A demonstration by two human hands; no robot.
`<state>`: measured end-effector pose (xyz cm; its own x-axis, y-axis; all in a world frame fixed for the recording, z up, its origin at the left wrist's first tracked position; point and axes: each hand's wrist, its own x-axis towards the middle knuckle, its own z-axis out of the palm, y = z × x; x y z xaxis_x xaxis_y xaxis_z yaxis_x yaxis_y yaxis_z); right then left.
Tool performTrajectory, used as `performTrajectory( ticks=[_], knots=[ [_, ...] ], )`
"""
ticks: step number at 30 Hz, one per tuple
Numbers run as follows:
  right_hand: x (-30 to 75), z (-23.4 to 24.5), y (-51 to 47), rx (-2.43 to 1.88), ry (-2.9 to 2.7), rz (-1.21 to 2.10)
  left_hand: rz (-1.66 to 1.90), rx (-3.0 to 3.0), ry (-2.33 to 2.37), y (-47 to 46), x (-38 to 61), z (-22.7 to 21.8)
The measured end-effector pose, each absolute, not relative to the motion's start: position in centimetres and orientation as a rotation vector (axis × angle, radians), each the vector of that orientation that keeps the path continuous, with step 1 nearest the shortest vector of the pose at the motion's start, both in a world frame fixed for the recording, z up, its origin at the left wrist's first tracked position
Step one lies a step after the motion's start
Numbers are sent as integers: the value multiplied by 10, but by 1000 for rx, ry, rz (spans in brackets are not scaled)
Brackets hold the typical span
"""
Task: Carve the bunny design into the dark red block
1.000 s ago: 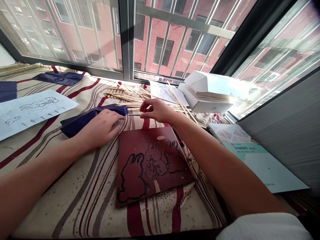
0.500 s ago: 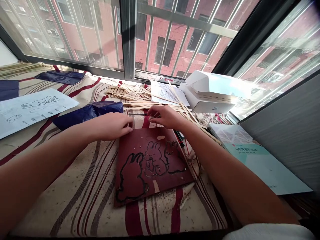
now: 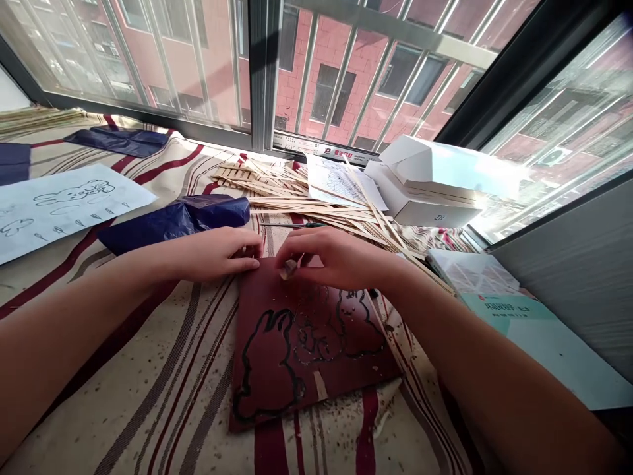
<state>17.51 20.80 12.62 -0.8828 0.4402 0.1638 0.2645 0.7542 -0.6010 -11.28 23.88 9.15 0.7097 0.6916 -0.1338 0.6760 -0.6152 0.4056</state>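
A dark red-brown board (image 3: 270, 356) with black rabbit-like outlines, some cut into its surface, lies tilted on the striped cloth (image 3: 163, 369). At its far left corner is my left hand (image 3: 217, 254), fingers curled and thumb against the corner. My right hand (image 3: 331, 254) is over the board's far edge, pinching a small pale scrap (image 3: 288, 269) whose kind I cannot make out. Part of the middle figure is hidden beneath that hand. Just beyond it lies a thin tool with a metal shaft and dark handle (image 3: 312, 224).
Thin wooden strips (image 3: 277, 188) are heaped by the window, with a drawing sheet (image 3: 341, 185) and a white box (image 3: 430, 191). Dark blue sheets (image 3: 182, 224) and a rabbit drawing (image 3: 74, 204) lie left. A book (image 3: 534, 330) is at right. Crumbs litter the cloth.
My right hand has come nearer, from beyond the board to over its far edge, with the small scrap. My left hand stays at the corner. The view has shifted slightly.
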Motion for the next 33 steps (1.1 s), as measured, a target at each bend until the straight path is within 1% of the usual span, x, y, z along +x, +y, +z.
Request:
performTrajectory(
  ticks=[6, 9, 17, 21, 26, 31, 33],
  knots=[
    [175, 119, 209, -588, -2729, 807, 38, 2511, 1049, 240, -115, 89],
    [176, 118, 210, -620, -2785, 728, 44, 2517, 1042, 241, -115, 89],
    [171, 119, 205, -415, -2856, 561, 31, 2508, 1047, 242, -115, 90],
    [170, 121, 203, -413, -2892, 584, 45, 2506, 1038, 242, -115, 90],
    [164, 119, 203, -458, -2886, 384, 78, 2505, 951, 243, -114, 88],
    [165, 122, 203, -438, -2951, 475, 51, 2496, 1022, 244, -114, 87],
    [166, 122, 203, -464, -2932, 465, 56, 2495, 1009, 244, -114, 87]
  ],
)
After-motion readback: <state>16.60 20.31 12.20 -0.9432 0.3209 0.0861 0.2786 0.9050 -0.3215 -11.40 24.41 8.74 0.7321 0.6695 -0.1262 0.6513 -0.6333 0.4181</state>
